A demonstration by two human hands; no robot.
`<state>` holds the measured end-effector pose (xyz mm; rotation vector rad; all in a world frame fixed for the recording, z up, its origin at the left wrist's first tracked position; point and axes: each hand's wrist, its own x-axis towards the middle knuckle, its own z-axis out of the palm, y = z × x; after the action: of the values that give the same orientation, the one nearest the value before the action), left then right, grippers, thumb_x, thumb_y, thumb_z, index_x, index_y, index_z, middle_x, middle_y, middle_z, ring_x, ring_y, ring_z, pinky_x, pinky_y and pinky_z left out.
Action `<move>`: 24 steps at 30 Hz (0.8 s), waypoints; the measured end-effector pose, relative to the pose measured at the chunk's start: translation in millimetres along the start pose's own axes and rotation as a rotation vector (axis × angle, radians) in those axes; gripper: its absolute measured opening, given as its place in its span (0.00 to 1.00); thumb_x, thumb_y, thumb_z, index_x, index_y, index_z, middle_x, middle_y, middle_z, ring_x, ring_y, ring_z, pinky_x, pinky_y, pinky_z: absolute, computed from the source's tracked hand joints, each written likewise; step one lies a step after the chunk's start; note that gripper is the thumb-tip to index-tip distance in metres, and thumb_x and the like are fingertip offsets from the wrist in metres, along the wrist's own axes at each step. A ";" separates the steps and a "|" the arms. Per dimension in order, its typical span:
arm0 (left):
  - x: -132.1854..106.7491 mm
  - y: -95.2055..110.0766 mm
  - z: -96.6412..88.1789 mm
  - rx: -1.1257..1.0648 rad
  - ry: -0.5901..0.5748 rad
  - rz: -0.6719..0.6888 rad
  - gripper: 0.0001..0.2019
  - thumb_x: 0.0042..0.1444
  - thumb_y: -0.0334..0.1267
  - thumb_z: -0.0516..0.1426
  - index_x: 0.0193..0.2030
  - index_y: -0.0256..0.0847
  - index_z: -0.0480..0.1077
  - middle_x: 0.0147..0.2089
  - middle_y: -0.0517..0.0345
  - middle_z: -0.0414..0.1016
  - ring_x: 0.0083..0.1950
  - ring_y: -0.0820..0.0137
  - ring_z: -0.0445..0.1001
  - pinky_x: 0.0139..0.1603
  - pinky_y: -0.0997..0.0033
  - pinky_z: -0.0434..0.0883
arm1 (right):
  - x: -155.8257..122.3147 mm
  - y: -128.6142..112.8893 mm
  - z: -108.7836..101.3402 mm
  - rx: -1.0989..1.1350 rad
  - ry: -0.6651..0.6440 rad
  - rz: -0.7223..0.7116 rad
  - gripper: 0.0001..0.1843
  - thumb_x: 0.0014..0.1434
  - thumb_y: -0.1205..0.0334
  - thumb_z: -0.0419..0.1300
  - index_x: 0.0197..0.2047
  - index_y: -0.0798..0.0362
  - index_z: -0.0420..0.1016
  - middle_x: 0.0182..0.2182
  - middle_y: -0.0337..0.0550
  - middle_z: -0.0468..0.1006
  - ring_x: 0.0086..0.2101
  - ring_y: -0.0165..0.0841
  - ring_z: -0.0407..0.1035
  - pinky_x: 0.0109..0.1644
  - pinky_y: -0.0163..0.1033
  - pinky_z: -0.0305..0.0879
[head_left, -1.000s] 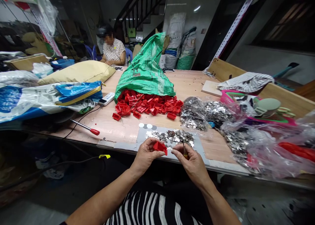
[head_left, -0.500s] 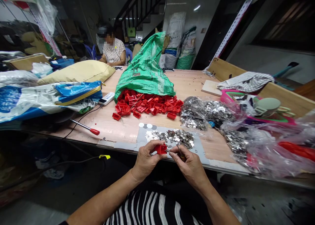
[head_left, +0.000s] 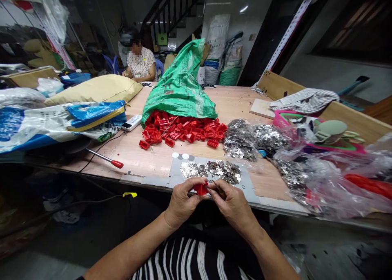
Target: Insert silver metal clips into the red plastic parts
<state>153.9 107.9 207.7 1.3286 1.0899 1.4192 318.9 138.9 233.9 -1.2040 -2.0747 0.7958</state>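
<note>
Close to the table's front edge, my left hand (head_left: 183, 199) pinches a small red plastic housing (head_left: 201, 188) between thumb and fingers. My right hand (head_left: 231, 200) is closed around a small tool with a brownish handle (head_left: 221, 193), its kind partly hidden by the fingers. The right fingertips meet the right side of the red housing; any small metal piece between them is too small to make out. Just beyond both hands, small silvery metal pieces (head_left: 225, 170) lie in loose heaps on a grey sheet (head_left: 249, 189).
A green woven sack (head_left: 180, 94) spills red housings (head_left: 186, 131) onto the table. Clear bags of metal parts (head_left: 241, 139) and a pink basket (head_left: 280, 118) stand to the right. On the left are a red-tipped lever (head_left: 116, 163) and sacks (head_left: 94, 88). Across the table sits another person (head_left: 141, 63).
My right hand has moved slightly left, its fingertips now against the red housing, which has turned a little in my left hand. The view has shifted slightly.
</note>
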 end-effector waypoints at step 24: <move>-1.9 -2.8 1.2 -0.199 0.151 -0.082 0.15 0.45 0.34 0.67 0.42 0.44 0.74 0.48 0.55 0.78 0.51 0.63 0.75 0.57 0.64 0.69 | 8.3 -11.5 -3.5 -0.044 -0.053 -0.095 0.06 0.61 0.65 0.54 0.33 0.49 0.72 0.32 0.42 0.78 0.34 0.36 0.72 0.37 0.38 0.64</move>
<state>155.3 106.7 204.6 1.0386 1.0574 1.5434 312.1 142.2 246.4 -1.1097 -2.1854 0.7493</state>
